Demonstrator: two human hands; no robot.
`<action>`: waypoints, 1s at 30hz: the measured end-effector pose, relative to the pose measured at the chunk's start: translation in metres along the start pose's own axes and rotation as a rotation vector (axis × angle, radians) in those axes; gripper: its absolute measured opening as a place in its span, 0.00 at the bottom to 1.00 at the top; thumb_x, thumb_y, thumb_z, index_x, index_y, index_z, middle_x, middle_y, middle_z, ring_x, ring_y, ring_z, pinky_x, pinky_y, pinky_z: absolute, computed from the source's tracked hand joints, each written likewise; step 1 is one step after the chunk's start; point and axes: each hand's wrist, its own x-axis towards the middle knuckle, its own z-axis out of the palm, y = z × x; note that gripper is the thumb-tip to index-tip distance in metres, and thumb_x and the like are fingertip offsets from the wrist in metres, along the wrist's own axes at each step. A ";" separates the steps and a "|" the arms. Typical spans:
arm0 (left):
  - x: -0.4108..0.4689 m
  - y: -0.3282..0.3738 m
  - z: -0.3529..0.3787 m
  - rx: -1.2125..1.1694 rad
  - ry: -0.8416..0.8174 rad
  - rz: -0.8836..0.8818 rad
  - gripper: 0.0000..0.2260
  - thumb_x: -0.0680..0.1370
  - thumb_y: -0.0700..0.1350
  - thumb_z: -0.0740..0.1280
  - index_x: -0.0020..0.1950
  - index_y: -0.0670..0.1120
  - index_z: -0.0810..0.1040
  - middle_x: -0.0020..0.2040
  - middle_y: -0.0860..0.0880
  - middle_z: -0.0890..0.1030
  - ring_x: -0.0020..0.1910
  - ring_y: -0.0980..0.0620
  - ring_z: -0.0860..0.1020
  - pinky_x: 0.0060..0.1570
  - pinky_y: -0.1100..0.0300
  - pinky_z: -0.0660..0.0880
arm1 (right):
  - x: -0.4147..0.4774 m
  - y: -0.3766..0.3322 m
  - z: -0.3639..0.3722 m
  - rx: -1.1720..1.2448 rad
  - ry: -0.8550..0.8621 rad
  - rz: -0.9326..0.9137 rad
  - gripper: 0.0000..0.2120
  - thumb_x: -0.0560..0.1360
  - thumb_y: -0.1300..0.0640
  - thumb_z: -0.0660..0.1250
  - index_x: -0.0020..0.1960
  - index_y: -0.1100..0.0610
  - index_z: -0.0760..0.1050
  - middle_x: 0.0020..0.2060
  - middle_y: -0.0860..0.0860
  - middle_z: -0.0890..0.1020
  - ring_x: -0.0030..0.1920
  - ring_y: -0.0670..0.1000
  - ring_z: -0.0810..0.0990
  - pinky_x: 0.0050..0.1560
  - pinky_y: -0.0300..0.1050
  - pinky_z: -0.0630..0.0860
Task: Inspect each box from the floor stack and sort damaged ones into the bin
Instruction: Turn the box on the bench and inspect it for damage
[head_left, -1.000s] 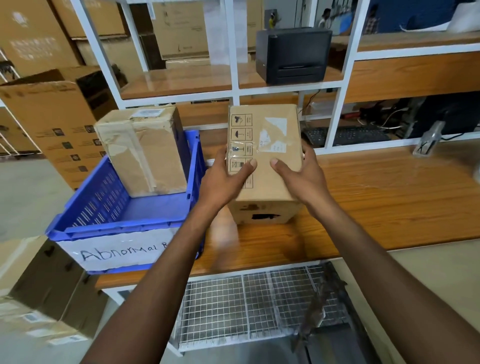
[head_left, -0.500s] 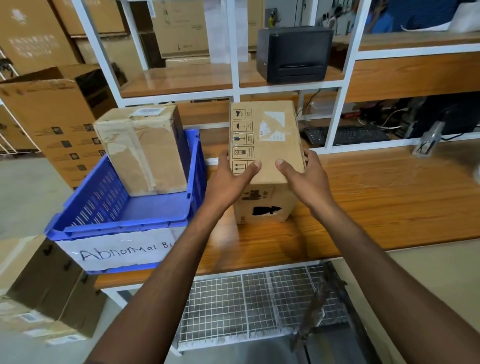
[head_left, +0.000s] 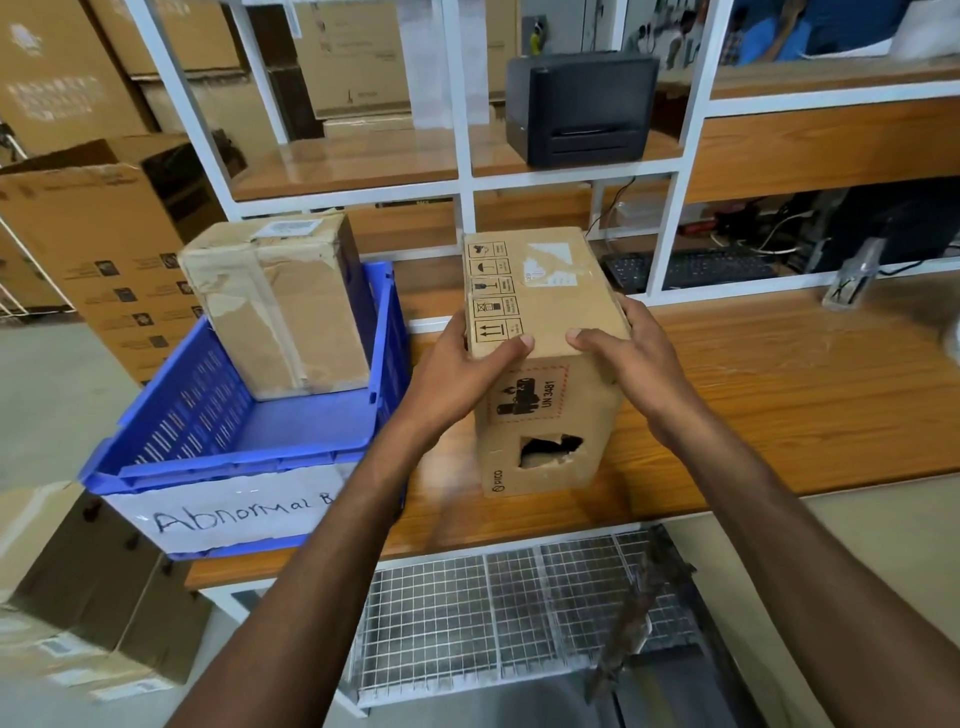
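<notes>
A small brown cardboard box with handling symbols and a torn white label is held over the wooden table. Its near face shows a "UN 3481" mark and a ragged torn hole. My left hand grips its left side with the thumb on the top edge. My right hand grips its right side in the same way. To the left stands a blue plastic bin labelled "Abnormal B…", with a crumpled, heavily taped box inside it.
White shelf uprights rise behind the table, with a black printer on the upper shelf and a keyboard behind. Large cartons stand left; more boxes lie on the floor. A wire mesh rack sits under the table.
Both hands have tipped the box's top away from me, so its near face has turned up into view and the torn hole and UN 3481 mark now show fully.
</notes>
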 end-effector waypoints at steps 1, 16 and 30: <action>0.002 0.000 0.002 -0.005 0.007 -0.006 0.26 0.77 0.61 0.74 0.73 0.59 0.72 0.59 0.63 0.82 0.60 0.60 0.81 0.63 0.53 0.79 | 0.001 0.000 0.000 0.002 -0.002 0.004 0.33 0.69 0.43 0.75 0.73 0.42 0.71 0.58 0.38 0.82 0.59 0.45 0.82 0.63 0.58 0.80; -0.004 -0.007 0.003 0.204 0.165 0.080 0.31 0.75 0.70 0.71 0.74 0.58 0.72 0.53 0.64 0.81 0.52 0.66 0.79 0.51 0.63 0.78 | -0.006 -0.004 -0.005 0.009 -0.035 -0.127 0.30 0.74 0.38 0.75 0.73 0.40 0.70 0.58 0.40 0.84 0.55 0.39 0.84 0.55 0.45 0.84; 0.023 0.041 -0.004 0.479 0.414 0.007 0.30 0.77 0.75 0.61 0.55 0.51 0.84 0.40 0.57 0.78 0.33 0.60 0.71 0.30 0.64 0.60 | 0.021 -0.041 0.008 -0.272 0.250 -0.148 0.25 0.76 0.29 0.68 0.59 0.48 0.80 0.45 0.39 0.84 0.46 0.39 0.82 0.48 0.45 0.79</action>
